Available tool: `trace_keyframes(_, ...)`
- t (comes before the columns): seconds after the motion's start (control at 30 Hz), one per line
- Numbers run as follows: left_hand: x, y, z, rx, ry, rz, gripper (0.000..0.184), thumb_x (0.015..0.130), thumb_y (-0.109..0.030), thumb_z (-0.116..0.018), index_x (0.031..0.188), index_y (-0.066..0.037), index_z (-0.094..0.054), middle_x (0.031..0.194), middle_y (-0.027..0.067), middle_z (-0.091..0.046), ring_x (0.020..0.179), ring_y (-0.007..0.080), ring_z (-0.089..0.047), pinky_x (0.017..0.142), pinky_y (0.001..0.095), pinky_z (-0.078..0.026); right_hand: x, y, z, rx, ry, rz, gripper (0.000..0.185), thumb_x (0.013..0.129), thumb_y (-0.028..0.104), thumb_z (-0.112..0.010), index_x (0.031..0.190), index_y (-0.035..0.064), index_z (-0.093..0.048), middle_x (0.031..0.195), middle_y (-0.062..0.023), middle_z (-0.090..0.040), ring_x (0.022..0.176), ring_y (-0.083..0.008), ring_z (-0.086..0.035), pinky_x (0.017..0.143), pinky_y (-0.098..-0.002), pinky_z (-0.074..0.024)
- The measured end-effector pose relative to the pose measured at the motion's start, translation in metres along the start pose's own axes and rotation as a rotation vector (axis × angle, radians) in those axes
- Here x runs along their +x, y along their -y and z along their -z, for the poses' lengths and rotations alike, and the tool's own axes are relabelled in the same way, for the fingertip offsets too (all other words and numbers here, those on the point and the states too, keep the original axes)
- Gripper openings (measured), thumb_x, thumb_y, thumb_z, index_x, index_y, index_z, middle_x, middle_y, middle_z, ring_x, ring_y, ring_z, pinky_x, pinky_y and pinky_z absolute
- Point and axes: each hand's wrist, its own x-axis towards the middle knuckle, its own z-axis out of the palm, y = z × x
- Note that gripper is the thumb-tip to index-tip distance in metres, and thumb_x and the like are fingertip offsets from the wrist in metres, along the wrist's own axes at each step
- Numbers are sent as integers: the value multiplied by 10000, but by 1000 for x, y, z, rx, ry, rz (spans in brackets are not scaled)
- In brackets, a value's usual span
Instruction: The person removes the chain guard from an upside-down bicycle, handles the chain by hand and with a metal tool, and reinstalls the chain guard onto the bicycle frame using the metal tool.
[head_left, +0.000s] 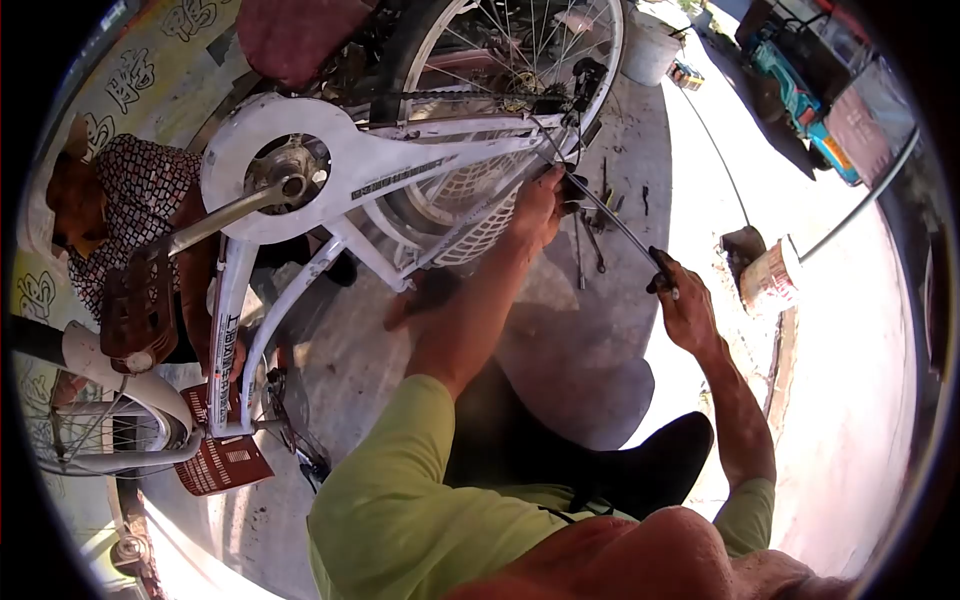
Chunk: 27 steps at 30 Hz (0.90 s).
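Note:
A white bicycle frame (400, 180) lies before me, its rear wheel (622, 50) at the top of the view. A long thin metal bar (622, 228) runs diagonally down and right from the rear axle area. My right hand (685, 308) is wrapped around the bar's lower end, its fingertips dark with grime. Close to the rear axle, my left hand (540, 208) is closed around the bar's upper end. The fingers partly hide what the bar meets there. Beside that hand are the chain and rear derailleur (588, 72).
Several hand tools (590, 245) lie on the concrete right of my left hand. Another person in a patterned shirt (140, 215) is at the left, behind the crank (230, 210). A bucket (650, 55) stands at the top, and a rusty can (770, 280) at the right.

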Motion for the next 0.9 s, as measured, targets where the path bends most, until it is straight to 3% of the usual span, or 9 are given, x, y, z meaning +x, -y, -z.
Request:
trace_keyframes(0.2, 17, 2, 4, -56, 31, -38, 166, 980, -246, -548, 1004, -90, -601, 866, 73, -682, 769, 208, -653, 644, 372, -491, 17, 0, -2, -82, -9, -2, 563, 775, -107, -520, 1320, 34, -536, 832, -112, -667, 835, -313, -636, 850, -400, -472)
trace_keyframes(0.9, 12, -5, 1, -78, 61, -2, 170, 987, -235, -529, 1029, -86, -600, 902, 86, -704, 772, 199, -663, 666, 356, -496, 23, -8, 13, -309, 17, 147, 655, 723, -66, -542, 1364, 65, -504, 840, -71, -620, 829, -281, -586, 887, -410, -435)
